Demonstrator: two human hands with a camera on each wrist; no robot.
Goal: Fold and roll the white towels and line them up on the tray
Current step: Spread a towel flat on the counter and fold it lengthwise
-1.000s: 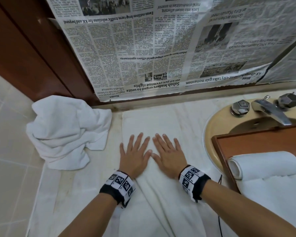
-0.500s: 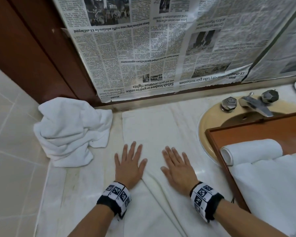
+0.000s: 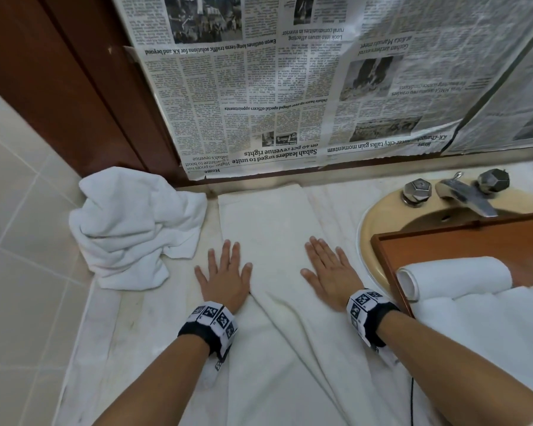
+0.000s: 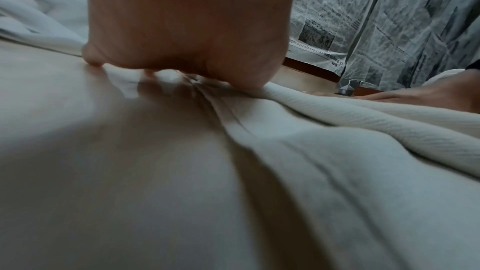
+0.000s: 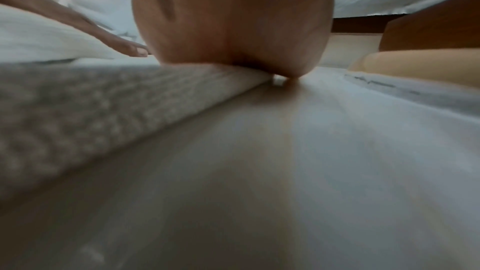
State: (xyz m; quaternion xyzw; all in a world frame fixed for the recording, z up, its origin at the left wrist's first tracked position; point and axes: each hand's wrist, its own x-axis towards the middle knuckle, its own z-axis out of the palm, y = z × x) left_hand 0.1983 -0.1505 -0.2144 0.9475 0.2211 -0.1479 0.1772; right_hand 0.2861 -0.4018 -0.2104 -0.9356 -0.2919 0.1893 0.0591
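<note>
A folded white towel [image 3: 271, 229] lies lengthwise on the counter, its near end creased and bunched. My left hand [image 3: 225, 272] presses flat on its left edge, fingers straight. My right hand [image 3: 326, 265] lies flat on its right edge. In the left wrist view the palm [image 4: 192, 28] bears down on wrinkled cloth [image 4: 337, 151]; the right wrist view shows the palm [image 5: 233, 17] on the towel's thick folded edge [image 5: 103, 110]. A rolled towel [image 3: 456, 278] lies on the wooden tray [image 3: 443, 241] at right, with another flat white towel [image 3: 490, 333] in front of it.
A crumpled white towel [image 3: 133, 226] is heaped at the counter's left end. A beige basin [image 3: 382, 216] with a metal tap [image 3: 465, 195] lies behind the tray, which spans it. Newspaper [image 3: 290, 87] covers the wall behind. Tiled floor [image 3: 19, 272] drops off at left.
Both hands have slid apart from the towel's middle to its left and right edges, smoothing it flat. The head view has shifted slightly left and down.
</note>
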